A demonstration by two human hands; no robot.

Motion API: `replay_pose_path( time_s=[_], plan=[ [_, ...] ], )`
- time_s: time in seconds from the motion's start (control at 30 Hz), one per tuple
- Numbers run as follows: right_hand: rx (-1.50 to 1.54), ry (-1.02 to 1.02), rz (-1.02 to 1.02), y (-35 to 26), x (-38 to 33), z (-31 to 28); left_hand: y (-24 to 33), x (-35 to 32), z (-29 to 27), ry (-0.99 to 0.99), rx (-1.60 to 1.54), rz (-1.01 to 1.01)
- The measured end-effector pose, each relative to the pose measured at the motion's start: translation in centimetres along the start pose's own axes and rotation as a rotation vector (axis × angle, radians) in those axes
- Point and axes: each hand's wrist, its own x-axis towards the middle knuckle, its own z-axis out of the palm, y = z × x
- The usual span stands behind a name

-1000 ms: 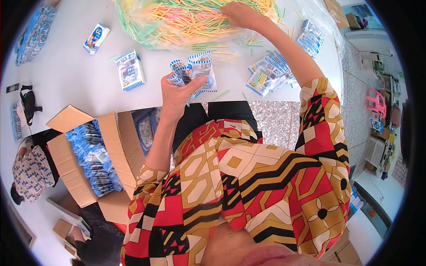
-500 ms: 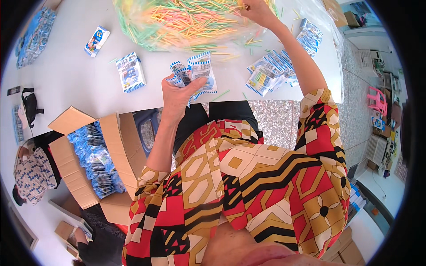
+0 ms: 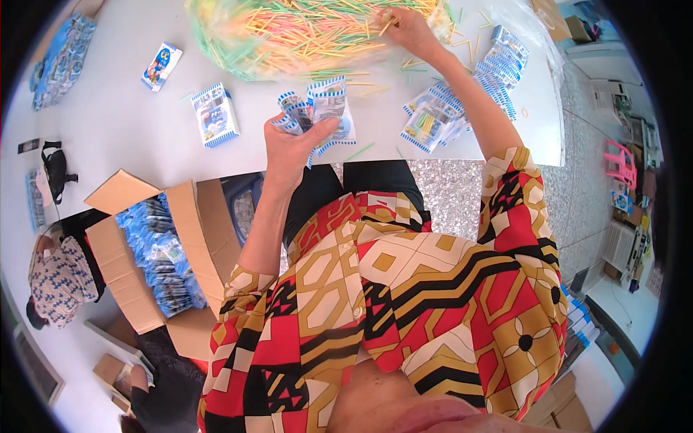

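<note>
My left hand (image 3: 294, 148) is closed on several blue-and-white plastic packets (image 3: 330, 108), held above the table's near edge with their striped ends fanned upward. My right hand (image 3: 410, 35) reaches to the right side of a large clear plastic bag (image 3: 216, 50). Its fingertips pinch thin coloured sticks (image 3: 388, 26), at least one of them yellow; how many is hidden. The bag lies spread open, full of loose pink, yellow and green sticks (image 3: 310, 32). Beneath my right forearm, overlapping packets (image 3: 433, 119) lie in a row, and coloured sticks show inside the nearest one.
On the white table (image 3: 267, 155) stand an upright blue-and-white packet (image 3: 215, 115) and a small box (image 3: 161, 66). More packets (image 3: 63, 61) are stacked far left. A cardboard box (image 3: 123, 267) full of blue packets sits at my left. Other people (image 3: 65, 278) are beyond it.
My right hand has drawn back slightly toward me, and a yellow stick now shows at its fingertips. My left hand keeps hold of the packets, nearly still.
</note>
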Motion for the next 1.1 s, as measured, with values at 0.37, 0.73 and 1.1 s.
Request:
replay_pose_path(
  time_s=[0.37, 0.73, 1.1],
  plan=[
    [0.648, -0.238, 0.481, -20.6, 4.8, -1.6, -0.6, 0.8, -1.1, -0.015, 0.137, 0.094],
    [0.327, -0.376, 0.31, -23.2, 3.8, -0.3, -0.5, 0.9, -0.2, -0.064, 0.22, 0.163],
    [0.238, -0.457, 0.422, -24.2, 4.7, -0.2, -0.4, 1.5, 0.0, -0.038, 0.244, 0.225]
  ],
)
